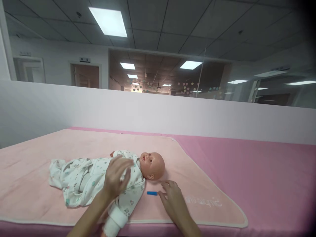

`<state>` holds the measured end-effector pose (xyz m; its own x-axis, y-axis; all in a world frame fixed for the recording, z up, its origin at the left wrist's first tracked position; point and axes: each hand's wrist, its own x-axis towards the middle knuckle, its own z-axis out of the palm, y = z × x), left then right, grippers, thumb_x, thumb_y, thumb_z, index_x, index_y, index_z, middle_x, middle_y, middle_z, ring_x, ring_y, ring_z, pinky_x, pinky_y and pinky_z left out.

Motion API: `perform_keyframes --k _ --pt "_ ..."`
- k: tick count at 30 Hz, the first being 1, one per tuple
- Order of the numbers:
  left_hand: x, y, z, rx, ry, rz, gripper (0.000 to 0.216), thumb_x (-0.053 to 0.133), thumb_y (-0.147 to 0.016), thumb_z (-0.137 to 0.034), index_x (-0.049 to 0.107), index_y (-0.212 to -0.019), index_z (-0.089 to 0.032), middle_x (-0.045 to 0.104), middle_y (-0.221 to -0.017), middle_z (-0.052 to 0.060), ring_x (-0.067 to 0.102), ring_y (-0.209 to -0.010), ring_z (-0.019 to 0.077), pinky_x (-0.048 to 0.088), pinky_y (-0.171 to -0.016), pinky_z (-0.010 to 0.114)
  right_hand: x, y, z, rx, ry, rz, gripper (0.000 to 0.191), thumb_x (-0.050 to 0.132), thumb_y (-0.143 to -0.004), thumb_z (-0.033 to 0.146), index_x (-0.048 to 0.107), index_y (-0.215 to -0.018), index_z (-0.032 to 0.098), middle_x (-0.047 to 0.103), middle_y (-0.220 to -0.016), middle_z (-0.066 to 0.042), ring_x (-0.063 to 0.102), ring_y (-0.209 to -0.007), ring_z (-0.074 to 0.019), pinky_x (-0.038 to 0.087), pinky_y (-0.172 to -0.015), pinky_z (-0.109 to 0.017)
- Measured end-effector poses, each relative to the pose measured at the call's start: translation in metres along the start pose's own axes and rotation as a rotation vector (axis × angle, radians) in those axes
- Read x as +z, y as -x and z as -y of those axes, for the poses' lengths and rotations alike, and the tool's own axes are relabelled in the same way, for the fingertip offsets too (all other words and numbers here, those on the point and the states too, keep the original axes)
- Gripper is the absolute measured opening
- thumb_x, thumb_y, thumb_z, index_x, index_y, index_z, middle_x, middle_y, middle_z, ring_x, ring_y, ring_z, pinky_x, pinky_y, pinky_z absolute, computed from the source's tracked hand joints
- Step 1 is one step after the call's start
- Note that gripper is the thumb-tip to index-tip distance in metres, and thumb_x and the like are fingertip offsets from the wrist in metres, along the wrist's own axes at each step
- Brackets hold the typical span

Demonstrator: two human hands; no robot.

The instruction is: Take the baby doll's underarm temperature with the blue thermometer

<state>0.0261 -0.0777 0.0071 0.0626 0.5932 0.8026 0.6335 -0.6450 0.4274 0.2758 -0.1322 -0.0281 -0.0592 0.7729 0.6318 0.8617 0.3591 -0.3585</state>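
Observation:
A baby doll (150, 165) with a bare head lies on its back, dressed in a white printed sleepsuit (95, 172). My left hand (117, 174) is over the doll's chest, slightly blurred, with its fingers apart and nothing in them. Beside the doll's head, a small blue stick-like object (152, 193) lies on the pink blanket (197, 184). My right hand (171, 196) is low over the blanket, thumb tip at the right end of the blue object. Its thumb and fingers are spread. Whether the thumb touches the object is unclear.
The blanket covers much of a darker pink padded surface (259, 174). A low white partition (148, 113) runs along the far side, with glass panels above it. The doll's sleeve and arm reach the front edge.

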Motion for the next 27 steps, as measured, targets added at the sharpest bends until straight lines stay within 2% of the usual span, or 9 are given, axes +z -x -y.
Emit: perform_keyframes --k 3,6,8,12,15,17,21,25,27 --pt "0.006 -0.017 0.022 -0.101 0.04 0.096 0.03 0.042 -0.088 -0.039 0.066 -0.094 -0.022 0.068 -0.095 0.004 0.059 -0.093 0.0226 0.042 -0.09 0.038 -0.002 0.008 -0.012 -0.031 0.104 0.156 0.014 0.051 -0.078 0.02 0.06 -0.068 0.022 0.066 -0.077 -0.009 0.06 -0.075 -0.0222 0.045 -0.068 -0.033" --pt "0.013 -0.025 0.045 -0.239 0.203 0.227 0.036 0.042 -0.085 -0.045 0.067 -0.089 -0.019 0.069 -0.089 0.005 0.061 -0.088 0.0224 0.046 -0.082 0.034 -0.018 0.009 0.005 -0.046 0.072 0.231 0.019 0.047 -0.083 0.024 0.059 -0.068 0.023 0.065 -0.074 -0.007 0.059 -0.068 -0.0199 0.042 -0.063 -0.031" --pt "0.014 -0.023 0.053 -0.291 0.323 0.23 0.04 0.041 -0.085 -0.047 0.067 -0.088 -0.017 0.069 -0.087 0.005 0.061 -0.089 0.022 0.046 -0.082 0.033 -0.04 -0.002 0.025 -0.035 -0.032 0.281 0.021 0.045 -0.086 0.028 0.059 -0.071 0.023 0.065 -0.07 -0.005 0.058 -0.063 -0.0174 0.04 -0.057 -0.028" --pt "0.011 -0.019 0.053 -0.299 0.385 0.264 0.039 0.045 -0.083 -0.048 0.07 -0.085 -0.017 0.069 -0.093 0.005 0.06 -0.094 0.0224 0.045 -0.086 0.033 -0.096 -0.063 0.062 -0.062 -0.371 0.208 0.019 0.054 -0.082 0.038 0.06 -0.074 0.022 0.06 -0.06 0.001 0.052 -0.052 -0.0111 0.037 -0.05 -0.024" --pt "0.011 -0.019 0.05 -0.239 0.332 0.312 0.034 0.051 -0.081 -0.046 0.071 -0.084 -0.019 0.068 -0.096 0.005 0.059 -0.096 0.0223 0.043 -0.09 0.034 -0.121 -0.117 0.079 -0.012 -0.763 0.138 0.021 0.063 -0.073 0.04 0.055 -0.071 0.021 0.056 -0.056 0.005 0.047 -0.042 -0.0062 0.035 -0.044 -0.021" --pt "0.012 -0.019 0.05 -0.197 0.294 0.324 0.03 0.057 -0.078 -0.045 0.072 -0.085 -0.02 0.068 -0.097 0.005 0.058 -0.097 0.0226 0.042 -0.091 0.035 -0.122 -0.144 0.083 0.055 -0.892 0.178 0.027 0.062 -0.072 0.043 0.05 -0.064 0.02 0.051 -0.051 0.007 0.035 -0.035 -0.002 0.027 -0.04 -0.018" --pt "0.015 -0.018 0.052 -0.179 0.262 0.328 0.025 0.062 -0.075 -0.043 0.072 -0.084 -0.022 0.068 -0.099 0.005 0.058 -0.099 0.0229 0.043 -0.09 0.035 -0.111 -0.175 0.083 0.014 -0.678 0.533 0.033 0.077 -0.056 0.034 0.049 -0.054 0.016 0.049 -0.045 0.007 0.035 -0.037 -0.0016 0.02 -0.035 -0.015" --pt "0.016 -0.017 0.053 -0.17 0.249 0.304 0.023 0.061 -0.076 -0.042 0.072 -0.084 -0.023 0.069 -0.096 0.004 0.059 -0.097 0.0219 0.044 -0.09 0.034 -0.106 -0.182 0.077 -0.073 -0.908 0.364 0.037 0.061 -0.075 0.044 0.045 -0.054 0.018 0.041 -0.041 0.011 0.023 -0.032 -0.0011 0.019 -0.03 -0.015" --pt "0.016 -0.017 0.054 -0.165 0.247 0.287 0.022 0.061 -0.077 -0.04 0.072 -0.085 -0.023 0.069 -0.095 0.003 0.059 -0.095 0.0216 0.044 -0.088 0.034 -0.104 -0.181 0.072 -0.071 -0.906 0.344 0.039 0.058 -0.075 0.048 0.045 -0.053 0.019 0.038 -0.039 0.012 0.021 -0.031 -0.0018 0.021 -0.028 -0.016"
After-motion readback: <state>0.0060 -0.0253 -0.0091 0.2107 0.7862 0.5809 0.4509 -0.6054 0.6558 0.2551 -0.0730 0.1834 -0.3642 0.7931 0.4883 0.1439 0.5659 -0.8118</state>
